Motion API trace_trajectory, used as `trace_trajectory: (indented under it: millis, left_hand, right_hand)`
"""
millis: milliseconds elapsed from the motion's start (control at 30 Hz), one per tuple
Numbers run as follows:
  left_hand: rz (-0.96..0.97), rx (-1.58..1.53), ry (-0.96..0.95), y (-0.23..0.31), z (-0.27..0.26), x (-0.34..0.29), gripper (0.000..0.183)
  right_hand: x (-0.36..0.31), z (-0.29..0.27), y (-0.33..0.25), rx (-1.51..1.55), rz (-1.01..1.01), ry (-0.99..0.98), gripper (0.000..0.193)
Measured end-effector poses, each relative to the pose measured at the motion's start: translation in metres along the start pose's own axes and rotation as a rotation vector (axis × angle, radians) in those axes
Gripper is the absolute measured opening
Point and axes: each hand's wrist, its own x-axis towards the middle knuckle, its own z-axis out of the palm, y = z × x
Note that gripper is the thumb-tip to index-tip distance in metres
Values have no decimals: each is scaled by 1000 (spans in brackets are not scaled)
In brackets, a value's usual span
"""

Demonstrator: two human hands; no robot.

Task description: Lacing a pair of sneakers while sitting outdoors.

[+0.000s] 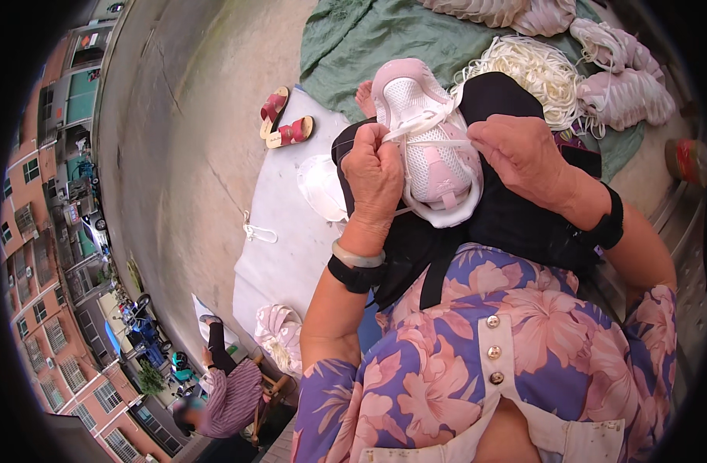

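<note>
Left grip, right grip pinching white lace, shoe beneath, lace ends unclear

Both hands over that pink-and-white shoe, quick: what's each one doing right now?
Left hand: closed, pinching the white lace beside the shoe.
Right hand: closed, pinching the white lace on the shoe's other side.

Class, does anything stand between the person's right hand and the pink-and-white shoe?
Nothing visible does. The right hand pinches a white lace stretched across the shoe; the left hand is at the opposite side.
</note>
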Motion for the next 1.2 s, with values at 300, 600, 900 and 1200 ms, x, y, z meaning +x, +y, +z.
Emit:
trace_trajectory:
  millis: [300,600,900,1200]
  left_hand:
    - [43,68,-107,8,-5,-10,13]
    - [34,126,-82,18,-11,-20,14]
    - [193,237,-98,3,-3,-28,14]
    - [491,330,-26,33,12,-11,17]
  right_hand:
    - [-29,-38,15,-491,-345,173,19]
    - [-4,-3,-8,-131,146,-19,32]
    - [4,30,4,-16,243,-86,42]
    - [4,41,14,-168,30,60,66]
